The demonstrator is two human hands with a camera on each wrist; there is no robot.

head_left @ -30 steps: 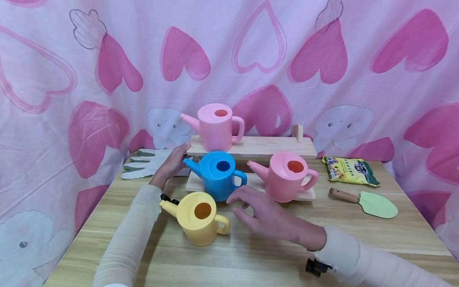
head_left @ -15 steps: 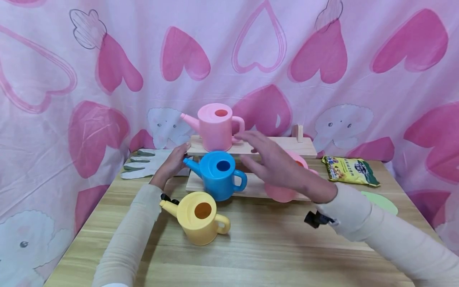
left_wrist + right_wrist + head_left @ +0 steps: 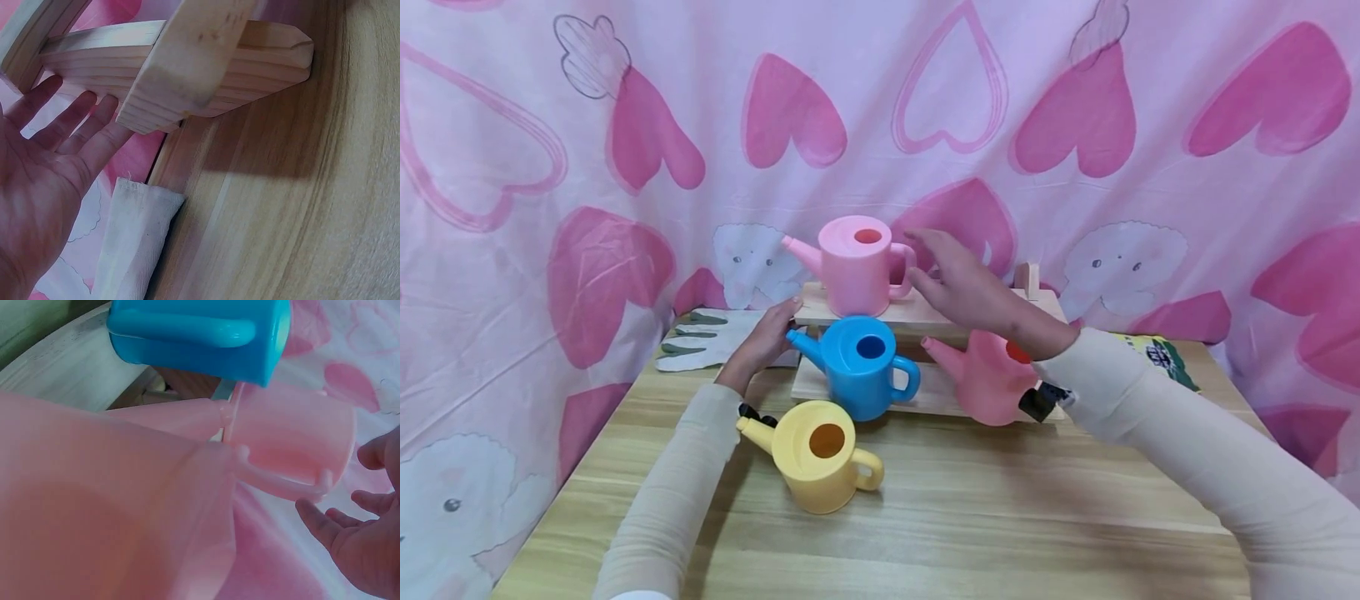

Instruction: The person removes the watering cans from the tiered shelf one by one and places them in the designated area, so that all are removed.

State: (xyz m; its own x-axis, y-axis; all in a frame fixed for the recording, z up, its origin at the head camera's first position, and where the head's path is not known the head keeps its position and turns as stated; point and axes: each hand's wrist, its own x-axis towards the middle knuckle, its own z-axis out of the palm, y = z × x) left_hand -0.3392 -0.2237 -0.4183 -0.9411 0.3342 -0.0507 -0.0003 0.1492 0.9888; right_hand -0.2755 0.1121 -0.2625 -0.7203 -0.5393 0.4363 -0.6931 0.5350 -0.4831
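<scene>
The upper pink watering can (image 3: pixel 853 279) stands just beside the right hand (image 3: pixel 962 283), fingers loosely extended.

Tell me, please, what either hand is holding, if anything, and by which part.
Nothing is held. The right hand, fingers parted, is beside the handle of the upper pink can; the left hand, fingers straight, is at the left end of the shelf.

Packet (image 3: pixel 1167 358), table's (image 3: pixel 962 525) back right corner: partly behind right sleeve (image 3: pixel 1150 412), print illegible. Lower can (image 3: pixel 988 383), lower shelf's (image 3: pixel 934 392) right end: handle behind same sleeve. Right hand (image 3: pixel 372 534): cut off by right wrist view's edge; contact with upper can (image 3: pixel 853 279) unclear.
</scene>
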